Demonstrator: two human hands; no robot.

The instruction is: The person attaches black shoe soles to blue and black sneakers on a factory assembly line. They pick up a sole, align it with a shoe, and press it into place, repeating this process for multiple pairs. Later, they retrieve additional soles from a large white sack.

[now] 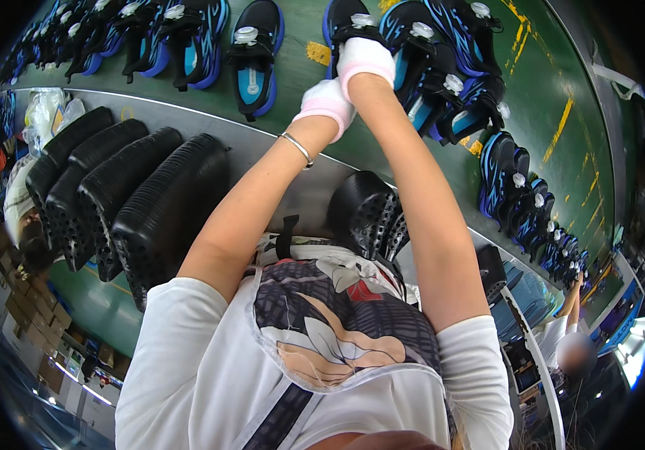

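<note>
Head view: gloved hands (345, 79) on shoe (349, 26)

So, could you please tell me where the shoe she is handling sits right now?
In the head view, the shoe lies top centre on the green belt, under her right hand, between two other blue shoes.

We have just one view. It sits up on the person's head and looks straight down over the chest and both arms. The arms come in from the bottom edge and reach away from us toward the top. The white shirt is very close and fills the low part. The left grip (328, 105) and the right grip (365, 62) are farther off, near the top middle. Past the grips we see the green belt (292, 26). Below the grips, nearer us, lies the grey surface (262, 146). The picture is round, and straight lines bend near its dark rim.
</note>
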